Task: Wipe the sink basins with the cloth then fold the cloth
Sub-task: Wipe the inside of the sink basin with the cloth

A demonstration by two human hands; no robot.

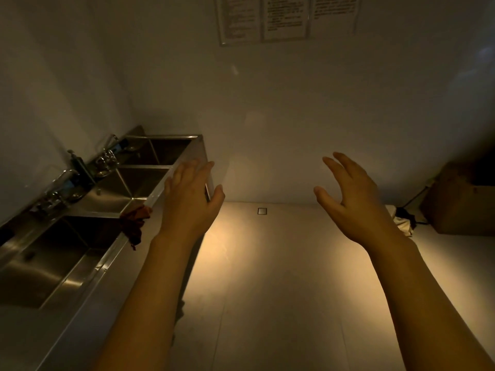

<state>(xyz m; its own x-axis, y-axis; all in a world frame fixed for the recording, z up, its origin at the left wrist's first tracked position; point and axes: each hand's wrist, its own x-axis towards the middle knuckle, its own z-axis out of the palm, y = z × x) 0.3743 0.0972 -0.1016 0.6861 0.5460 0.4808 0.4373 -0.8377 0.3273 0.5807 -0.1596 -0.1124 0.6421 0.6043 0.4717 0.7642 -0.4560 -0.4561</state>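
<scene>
- I am holding both arms out ahead of me over the floor [281, 277]; left hand [191, 199] and right hand [356, 202] are both empty, grip spread, fingers loosely fanned, pinching nothing.
- The cloth [135, 223] — dark reddish, crumpled — is lying draped over the front rim of the sink unit [88, 277], at the divider between the near basin [45, 261] and the middle basin [128, 183], with a tail hanging down the front. Judgement: it is parked there because the rim is the handiest reach.
- My left hand is hovering near the far end of the unit, beyond the cloth and not touching it; the right hand is well apart from the sinks.
- The far basin [166, 151] is sitting by the corner; taps [107, 156] are lining the wall side.
- Light is dim — I cannot tell whether the basins are wet or already wiped.
- Judgement: wiping is not under way; the next move calls for taking the cloth in the left hand.
</scene>
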